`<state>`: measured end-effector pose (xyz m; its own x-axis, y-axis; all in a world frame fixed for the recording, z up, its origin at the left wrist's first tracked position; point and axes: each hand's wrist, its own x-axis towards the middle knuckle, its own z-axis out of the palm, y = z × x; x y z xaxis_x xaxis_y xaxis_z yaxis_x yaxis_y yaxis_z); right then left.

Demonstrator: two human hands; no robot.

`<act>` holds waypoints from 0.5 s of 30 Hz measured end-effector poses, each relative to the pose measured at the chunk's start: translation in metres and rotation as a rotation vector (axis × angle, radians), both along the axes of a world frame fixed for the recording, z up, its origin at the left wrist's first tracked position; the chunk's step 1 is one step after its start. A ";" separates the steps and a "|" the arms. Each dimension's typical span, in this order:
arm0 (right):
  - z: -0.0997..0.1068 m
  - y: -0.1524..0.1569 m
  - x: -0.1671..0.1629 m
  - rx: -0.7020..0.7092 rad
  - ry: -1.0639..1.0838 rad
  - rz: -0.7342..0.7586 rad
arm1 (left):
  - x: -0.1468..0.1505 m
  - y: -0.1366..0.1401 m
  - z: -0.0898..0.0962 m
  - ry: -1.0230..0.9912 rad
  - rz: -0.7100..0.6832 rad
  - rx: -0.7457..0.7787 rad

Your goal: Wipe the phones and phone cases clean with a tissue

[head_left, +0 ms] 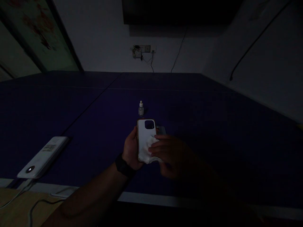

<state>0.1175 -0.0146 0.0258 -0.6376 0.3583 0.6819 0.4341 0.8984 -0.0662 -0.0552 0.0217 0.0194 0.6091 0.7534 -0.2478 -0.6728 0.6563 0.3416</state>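
Observation:
My left hand [131,148], with a dark band on its wrist, is wrapped round a white phone case [143,134] held upright, its camera cutout near the top. Under the fingers of my right hand [169,153] a white cloth or tissue [148,151] is pressed against the lower part of the case. Just beyond the case stands a small dropper bottle [141,109] with a pale cap. Behind my right hand, a pale flat object [161,130] shows only in part; I cannot make out its kind.
A white power strip or power bank [44,156] with cables lies at the left on the dark blue table [94,123]. Sockets with cords [142,49] are on the far wall, below a dark screen [180,11]. The room is very dim.

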 end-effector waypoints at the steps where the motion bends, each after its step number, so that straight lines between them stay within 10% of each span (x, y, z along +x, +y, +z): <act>1: 0.000 0.000 -0.002 -0.019 -0.016 0.008 | 0.000 0.001 -0.001 0.005 -0.006 0.004; 15: -0.006 0.003 0.001 0.051 0.046 -0.032 | -0.002 0.007 0.001 0.067 0.082 0.076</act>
